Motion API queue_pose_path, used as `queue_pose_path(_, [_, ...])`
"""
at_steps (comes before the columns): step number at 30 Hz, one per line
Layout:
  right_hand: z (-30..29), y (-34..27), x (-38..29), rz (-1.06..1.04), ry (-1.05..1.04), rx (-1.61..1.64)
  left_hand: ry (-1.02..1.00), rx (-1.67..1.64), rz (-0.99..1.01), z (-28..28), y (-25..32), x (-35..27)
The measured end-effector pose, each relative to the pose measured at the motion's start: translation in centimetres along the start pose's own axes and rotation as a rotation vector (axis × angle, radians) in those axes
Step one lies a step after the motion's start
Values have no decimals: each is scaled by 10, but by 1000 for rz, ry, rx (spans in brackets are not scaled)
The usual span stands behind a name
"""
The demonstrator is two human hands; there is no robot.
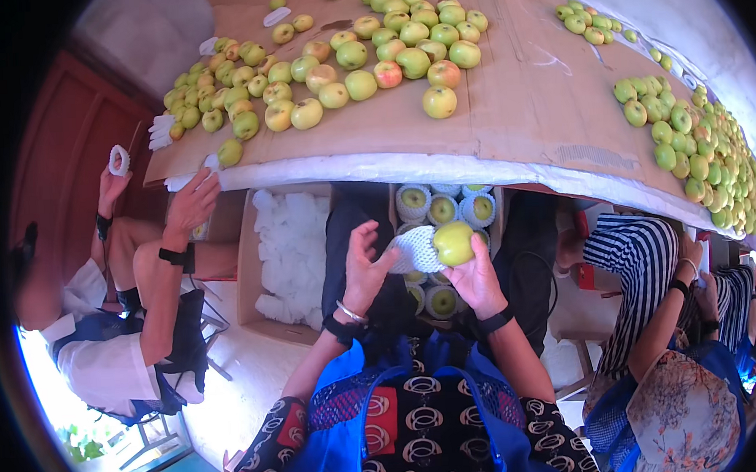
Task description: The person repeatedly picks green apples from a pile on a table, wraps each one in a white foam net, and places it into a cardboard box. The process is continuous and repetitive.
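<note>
In the middle of the head view a green apple [454, 243] rests in the fingers of my right hand [480, 279]. A white foam net sleeve [415, 249] reaches from my left hand [368, 269] to the apple, its mouth against the apple's side. My left thumb and palm hold the sleeve, while the other left fingers stand raised and spread. Below my hands, between my knees, an open carton [500, 213] holds several apples in foam nets [442, 208]. My forearms and the held apple hide part of it.
Beside my left leg stands a cardboard box [249, 292] full of white foam sleeves [292, 252]. Ahead, a cardboard-covered table [512, 110] bears loose apples [359, 85] and a heap of apples [696, 140] at right. Co-workers sit on both sides; the left one holds a foam sleeve [119, 160].
</note>
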State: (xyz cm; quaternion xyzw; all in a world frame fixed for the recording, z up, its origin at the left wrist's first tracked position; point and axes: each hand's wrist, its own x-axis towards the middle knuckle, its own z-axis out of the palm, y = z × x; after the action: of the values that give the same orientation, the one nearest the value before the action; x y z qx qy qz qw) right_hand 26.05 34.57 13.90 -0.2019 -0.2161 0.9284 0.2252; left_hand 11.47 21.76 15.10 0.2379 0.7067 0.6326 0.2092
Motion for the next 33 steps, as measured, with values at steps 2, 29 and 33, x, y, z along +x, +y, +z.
queue_pose_path(2, [0, 2, 0, -155, -12, -198, 93, 275, 269, -2, 8, -1])
queue_pose_path(29, [-5, 20, -2, -11, -55, 53, -292, -412, -493, 23, -10, -13])
queue_pose_path(33, [-7, 22, 2, -113, 21, -161, -290, -143, -258, 24, -25, -10])
